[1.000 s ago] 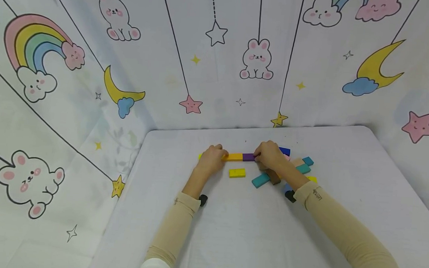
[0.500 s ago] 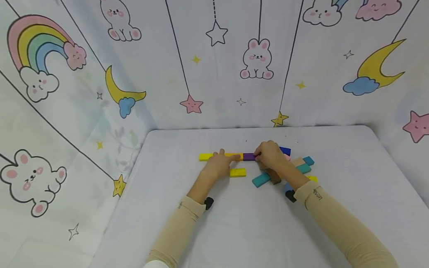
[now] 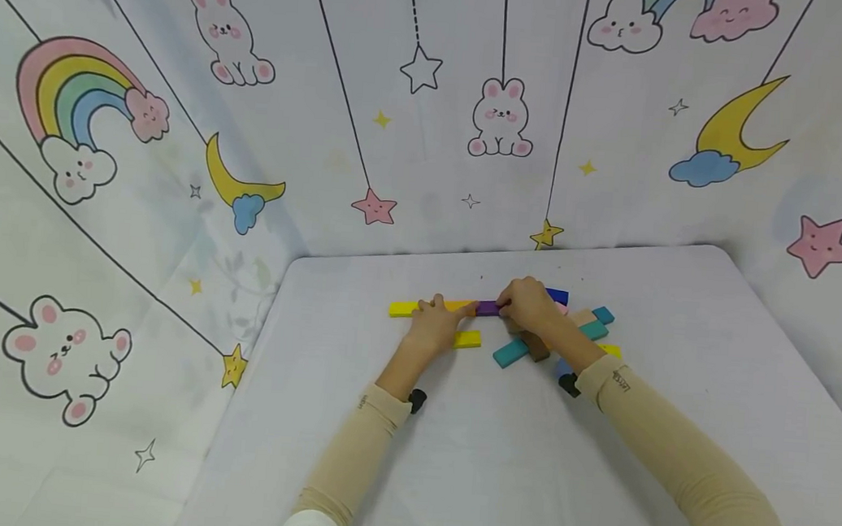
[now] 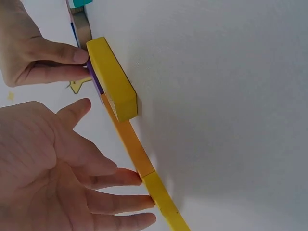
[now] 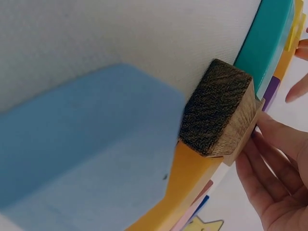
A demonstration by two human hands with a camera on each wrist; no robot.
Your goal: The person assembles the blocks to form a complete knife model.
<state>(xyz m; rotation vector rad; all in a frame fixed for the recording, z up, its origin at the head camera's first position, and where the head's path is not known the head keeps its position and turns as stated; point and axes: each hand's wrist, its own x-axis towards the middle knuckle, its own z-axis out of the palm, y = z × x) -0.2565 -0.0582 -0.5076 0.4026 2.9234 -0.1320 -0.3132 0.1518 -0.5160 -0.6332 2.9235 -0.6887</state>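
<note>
A row of wooden blocks lies along the table: a yellow block (image 3: 402,309) at the left, an orange block (image 4: 134,147) after it, then a purple block (image 3: 488,308). My left hand (image 3: 434,327) spreads over the yellow and orange part, its fingers fairly straight and touching or close against the row's side in the left wrist view. With thumb and fingers, my right hand (image 3: 528,305) pinches the far end of the purple block; its grip is partly hidden in the head view. Nearer me sits a loose yellow block (image 3: 469,340), apart from the row.
Around my right hand several loose blocks are scattered: a teal block (image 3: 510,353), a brown block (image 3: 536,347), a dark blue block (image 3: 557,295) and others. A light blue block (image 5: 96,139) looms close in the right wrist view. A patterned cloth (image 3: 442,167) rises behind the table.
My left hand has slid right along the row and spread its fingers, uncovering the left yellow block and partly covering the loose one. My right hand stays at the purple block.
</note>
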